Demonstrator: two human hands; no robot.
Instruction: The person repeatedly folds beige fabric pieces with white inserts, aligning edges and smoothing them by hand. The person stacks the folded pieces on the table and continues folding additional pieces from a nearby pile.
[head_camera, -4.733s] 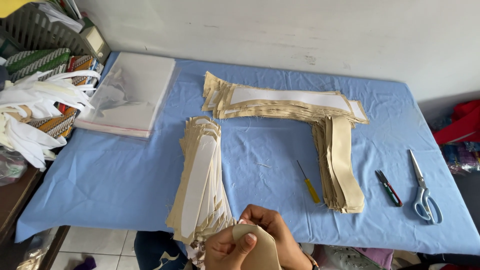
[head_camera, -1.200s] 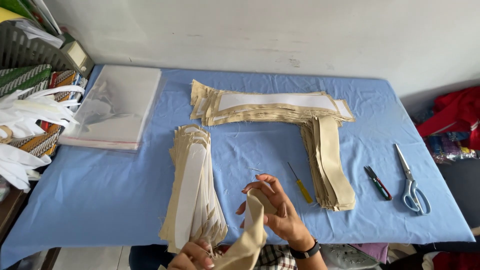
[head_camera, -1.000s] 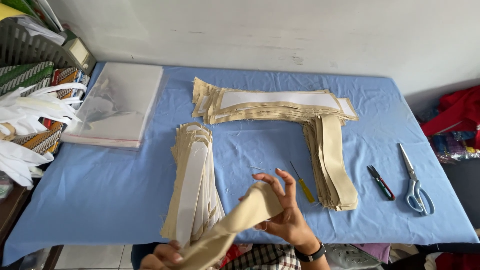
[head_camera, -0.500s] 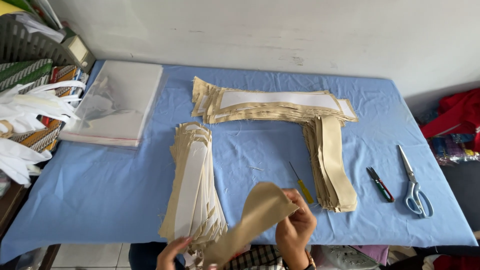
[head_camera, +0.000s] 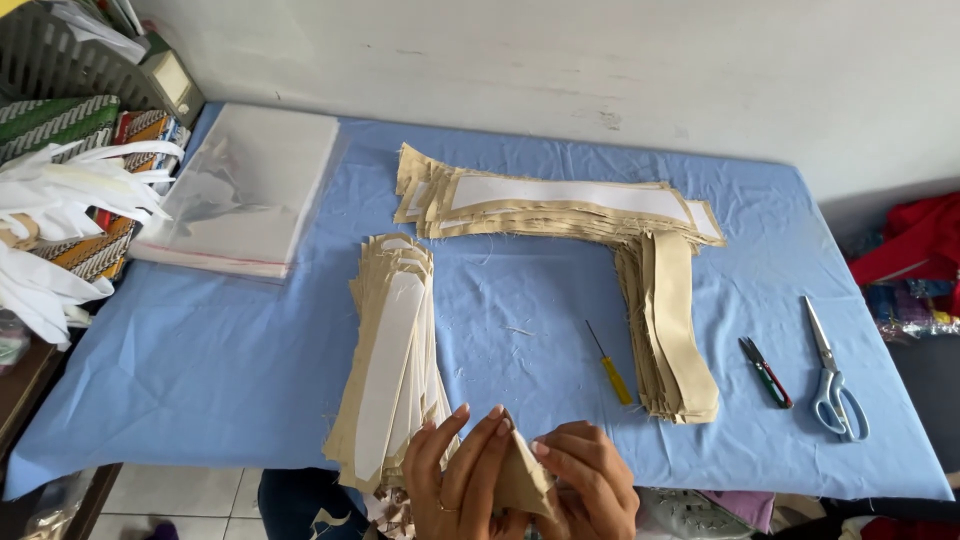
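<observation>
At 6 o'clock, nearest to the camera, a tan fabric piece (head_camera: 518, 478) is clamped between both hands just over the front edge of the bench (head_camera: 200, 360). The left hand (head_camera: 460, 480) lies flat against one face with fingers spread, and the grip of the right hand (head_camera: 590, 485) is closed on the other side, near the pointed tip. For a clean result, it is judged that the edges should be kept aligned and the tip pressed evenly while the piece is handled.

Just at 10 o'clock from the hands, a fanned stack of strips with white lining (head_camera: 392, 360) is seen. At 1 o'clock a yellow-handled awl (head_camera: 610, 365) lies, then a second tan stack (head_camera: 675, 330), small snips (head_camera: 765, 372) and scissors (head_camera: 830, 385). Farther, at 12 o'clock, a long pile (head_camera: 560, 205) rests. The bench is covered with blue cloth carrying loose threads. At 10 o'clock clear plastic bags (head_camera: 245, 190) lie, and behind, a white wall (head_camera: 600, 70) is stained.
</observation>
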